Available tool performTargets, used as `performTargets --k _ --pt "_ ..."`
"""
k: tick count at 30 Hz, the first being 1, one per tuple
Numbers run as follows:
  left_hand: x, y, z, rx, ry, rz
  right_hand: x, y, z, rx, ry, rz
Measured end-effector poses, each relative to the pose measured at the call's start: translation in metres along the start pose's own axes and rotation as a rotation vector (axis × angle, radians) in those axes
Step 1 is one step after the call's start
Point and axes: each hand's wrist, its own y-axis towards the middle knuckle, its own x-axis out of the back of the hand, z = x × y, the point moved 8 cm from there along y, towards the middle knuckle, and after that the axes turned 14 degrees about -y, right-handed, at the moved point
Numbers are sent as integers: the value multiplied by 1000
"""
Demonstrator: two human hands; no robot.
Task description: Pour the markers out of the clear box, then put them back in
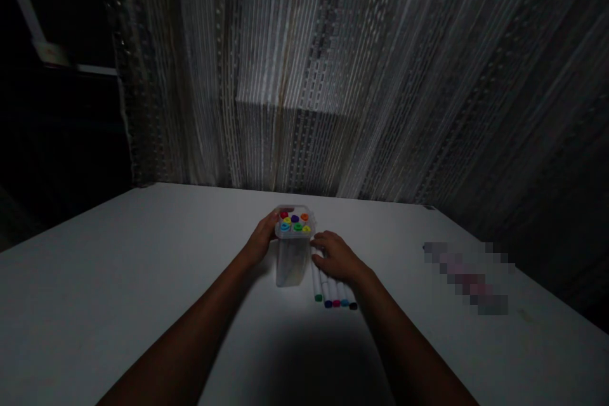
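Note:
A clear plastic box (291, 263) stands upright near the middle of the table. Several markers with coloured ends (295, 221) show at its top: red, yellow, purple, orange, blue and green. My left hand (261, 238) is wrapped around the box's left side, its fingertips partly behind it. Just right of the box, several white markers (327, 292) lie side by side, their green, dark blue, pink, light blue and dark ends towards me. Over their far ends rests my right hand (335, 255), with its thumb and fingers closed at the leftmost, green-ended marker (317, 285).
The white table (143, 279) runs back to a striped, hanging curtain (295, 76). On its right side lies a blurred-out pinkish object (469, 282). Behind the left edge is a dark area with a pale frame (23, 0). The light is dim.

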Motion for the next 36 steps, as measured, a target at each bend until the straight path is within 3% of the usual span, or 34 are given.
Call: performTargets --k 15,36 --pt "-4 -2 -4 3 -1 -12 1 1 -2 -7 31 -36" --pt "-2 -2 -5 -31 12 15 3 0 17 24 16 35"
